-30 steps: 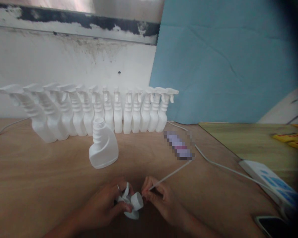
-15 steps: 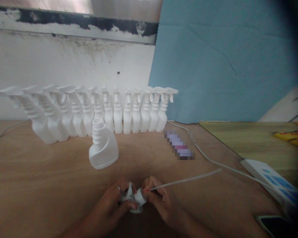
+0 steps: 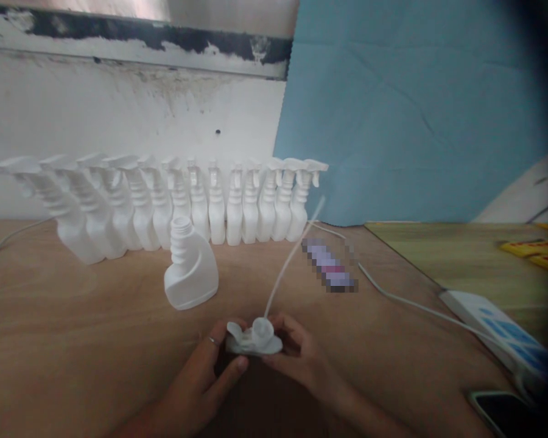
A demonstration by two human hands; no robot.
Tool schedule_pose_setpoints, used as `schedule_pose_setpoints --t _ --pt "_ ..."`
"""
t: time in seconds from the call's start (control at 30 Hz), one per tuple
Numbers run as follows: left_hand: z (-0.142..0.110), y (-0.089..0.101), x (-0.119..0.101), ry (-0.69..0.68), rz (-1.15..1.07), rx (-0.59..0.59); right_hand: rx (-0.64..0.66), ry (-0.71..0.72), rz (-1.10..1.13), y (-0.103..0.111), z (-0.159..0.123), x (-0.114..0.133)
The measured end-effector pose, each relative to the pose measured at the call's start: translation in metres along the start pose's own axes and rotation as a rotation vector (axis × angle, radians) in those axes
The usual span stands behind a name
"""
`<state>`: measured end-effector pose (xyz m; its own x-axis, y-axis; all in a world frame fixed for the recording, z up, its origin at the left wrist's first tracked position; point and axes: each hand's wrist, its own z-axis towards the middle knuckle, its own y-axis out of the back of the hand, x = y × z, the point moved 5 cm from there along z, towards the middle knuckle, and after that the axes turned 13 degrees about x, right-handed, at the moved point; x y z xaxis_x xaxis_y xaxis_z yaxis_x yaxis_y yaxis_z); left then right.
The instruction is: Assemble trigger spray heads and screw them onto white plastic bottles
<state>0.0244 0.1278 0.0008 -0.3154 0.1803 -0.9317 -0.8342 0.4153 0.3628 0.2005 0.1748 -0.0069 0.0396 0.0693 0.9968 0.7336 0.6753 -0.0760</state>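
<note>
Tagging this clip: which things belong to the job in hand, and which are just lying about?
Likely part of it:
held spray head
thin tube
open bottle
row of bottles

Apparently lying about:
pixelated object
cables
white box
dark flat object
yellow objects

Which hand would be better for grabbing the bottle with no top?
Probably the left hand: it's nearer the bottle, which stands ahead of it. The right hand is farther and holds the spray head.
</note>
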Motion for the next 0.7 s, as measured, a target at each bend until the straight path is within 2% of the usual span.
schedule_pose_setpoints --t 0.07,0.2,0.33,0.4,0.5,0.6,0.7 --pt "-0.008 0.015 0.0 -0.096 0.058 -0.178 -0.063 0.018 0.093 0.014 -0.002 -0.003" --pt "-0.031 0.061 0.004 -0.273 0.23 -0.614 -0.26 0.076 0.094 0.054 -0.014 0.0" --pt "-0.041 0.105 0.023 -0.245 0.279 -0.948 -0.461 0.234 0.155 0.089 -0.029 0.016" --pt "-0.035 0.118 0.036 -0.143 0.221 -0.961 -0.522 0.291 0.229 0.1 -0.034 0.024" --pt "-0.019 0.123 0.051 0.0 -0.014 -0.795 -0.518 0.321 0.401 0.106 -0.035 0.032" --pt "-0.01 0.12 0.051 0.052 -0.162 -0.655 -0.478 0.332 0.519 0.11 -0.033 0.037" --pt "-0.014 0.123 0.048 0.05 -0.32 -0.694 -0.485 0.302 0.558 0.115 -0.034 0.036"
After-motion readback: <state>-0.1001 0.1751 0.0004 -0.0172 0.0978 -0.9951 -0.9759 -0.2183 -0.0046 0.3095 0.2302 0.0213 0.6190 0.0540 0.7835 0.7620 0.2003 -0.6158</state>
